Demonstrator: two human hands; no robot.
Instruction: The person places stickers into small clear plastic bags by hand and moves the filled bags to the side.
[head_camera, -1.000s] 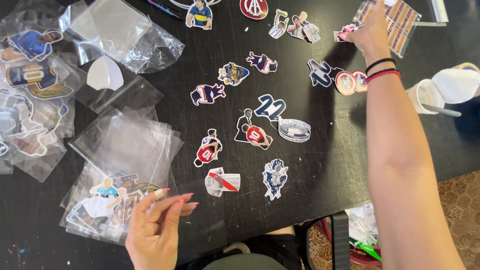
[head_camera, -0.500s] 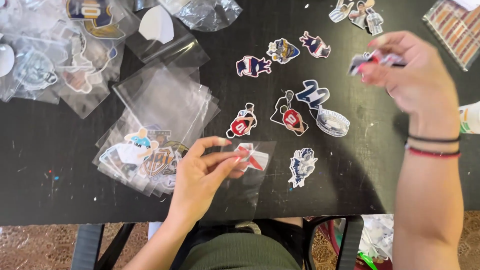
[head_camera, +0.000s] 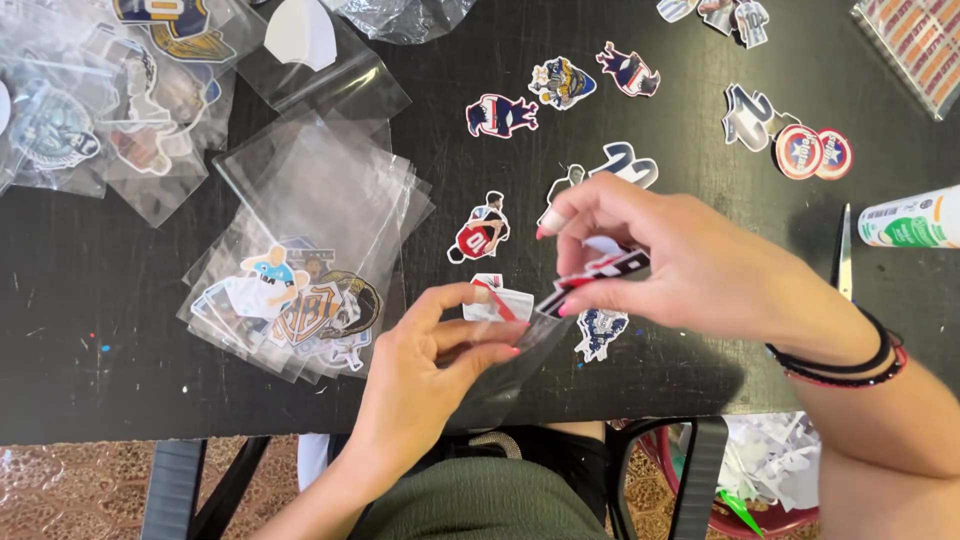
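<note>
Head view looks straight down on a black counter strewn with die-cut stickers and clear bags. The left hand pinches a small clear plastic sleeve between thumb and forefinger at its upper edge, near the front edge of the counter; the sleeve hangs down and toward the right, limp and see-through. The right hand grips a flat red, white and dark cut-out sticker between thumb and fingertips, its lower left end meeting the mouth of the sleeve. Both hands are closed on their things, neither loose.

Just behind the sleeve lies a red-and-white sticker flat on the counter, and a blue-and-white figure sticker lies just right of it. Farther off sit a red-shirted player sticker and a pair of round shield stickers. To the left is a fanned stack of clear sleeves, some already filled. On the right a white glue tube lies on its side with scissors near it.

The sticker looks feather-light and thin, probably bendable and easy to crease, so it is best held by its edge, as now. The sleeve looks slick and floppy, likely to cling shut; a hold at one lip of its mouth would keep it open.
</note>
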